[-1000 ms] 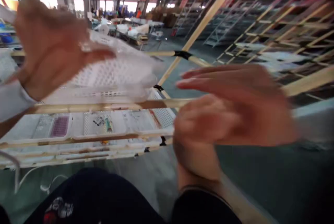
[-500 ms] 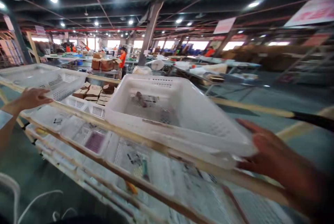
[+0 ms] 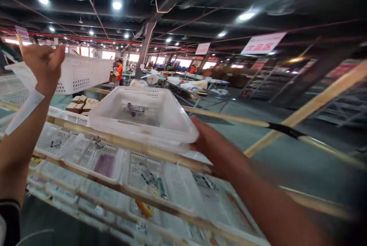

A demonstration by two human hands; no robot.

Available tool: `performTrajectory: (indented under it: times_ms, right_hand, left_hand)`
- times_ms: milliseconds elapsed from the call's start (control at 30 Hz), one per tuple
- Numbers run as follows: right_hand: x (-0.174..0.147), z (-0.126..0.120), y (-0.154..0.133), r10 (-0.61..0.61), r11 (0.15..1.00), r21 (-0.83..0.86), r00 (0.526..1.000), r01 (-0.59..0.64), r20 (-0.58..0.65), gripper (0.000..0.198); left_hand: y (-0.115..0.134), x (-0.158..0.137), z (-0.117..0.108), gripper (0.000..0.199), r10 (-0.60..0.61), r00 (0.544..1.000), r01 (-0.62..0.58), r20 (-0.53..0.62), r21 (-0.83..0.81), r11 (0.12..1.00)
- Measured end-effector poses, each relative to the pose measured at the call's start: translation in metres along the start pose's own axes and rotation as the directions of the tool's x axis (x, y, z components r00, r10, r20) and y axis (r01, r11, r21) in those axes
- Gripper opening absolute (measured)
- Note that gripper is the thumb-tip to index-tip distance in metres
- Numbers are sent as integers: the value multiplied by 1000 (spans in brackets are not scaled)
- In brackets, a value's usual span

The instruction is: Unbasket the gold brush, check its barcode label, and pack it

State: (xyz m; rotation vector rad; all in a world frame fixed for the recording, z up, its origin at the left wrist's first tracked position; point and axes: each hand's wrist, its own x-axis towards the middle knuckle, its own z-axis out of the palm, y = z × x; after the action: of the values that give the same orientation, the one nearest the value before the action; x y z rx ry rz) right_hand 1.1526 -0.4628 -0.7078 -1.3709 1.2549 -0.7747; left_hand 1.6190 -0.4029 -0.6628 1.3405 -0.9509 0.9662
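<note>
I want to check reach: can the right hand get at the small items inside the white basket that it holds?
Probably not: the right hand is busy gripping the white basket by its near corner rim.

Cardboard boxes (image 3: 79,104) behind bamboo rack (image 3: 137,146)

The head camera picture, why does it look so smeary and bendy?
Head view: the right hand and its forearm are motion-blurred at the corner of the white basket; the left hand, raised by another white perforated basket, is sharper. Ceiling lamps glare as white blobs, the far hall is soft, and the bamboo poles bow from lens distortion.
</note>
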Motion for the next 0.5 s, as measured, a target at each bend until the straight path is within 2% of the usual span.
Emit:
performTrajectory:
  times_ms: [67,100,133,200,233,267,300,333,367,433,467,500]
  right_hand:
    - [1,30,-4,32,997,61,994,-38,103,59]
    - [2,42,-5,41,994,99,989,-55,145,65]
    - [3,51,-6,42,988,137,983,-67,177,69]
    - [5,59,-5,28,976,208,984,-65,178,75]
    - [6,59,-3,21,970,235,988,-57,152,76]
    - [6,57,-1,18,965,258,993,-47,115,77]
    - [6,54,1,13,961,275,996,-36,83,78]
    - [6,50,4,8,959,284,998,-23,55,78]
    - [6,47,7,-3,960,280,999,-7,35,79]
    - [6,43,10,-36,970,241,999,26,37,81]
    - [6,43,11,-50,976,214,997,38,51,80]
    - [6,43,12,-54,981,188,996,39,72,79]
  left_hand:
    - [49,-2,7,83,131,990,-127,56,-69,990]
    - [76,-9,8,85,178,983,-173,36,-108,979]
    - [102,-19,6,84,222,970,-207,94,-143,968]
    - [142,-41,-1,78,346,887,-262,305,-284,922]
    - [153,-50,-6,73,434,809,-291,396,-371,882]
    - [156,-55,-12,70,510,739,-314,441,-444,839]
    - [149,-55,-18,68,556,696,-336,455,-478,812]
    - [134,-51,-23,68,560,686,-357,465,-456,816]
    - [110,-42,-27,67,515,714,-364,474,-378,851]
    - [43,-19,-37,66,271,836,-277,477,-59,959]
    - [3,-8,-42,70,129,866,-215,483,128,968]
    - [-36,1,-49,75,-23,848,-162,530,299,941]
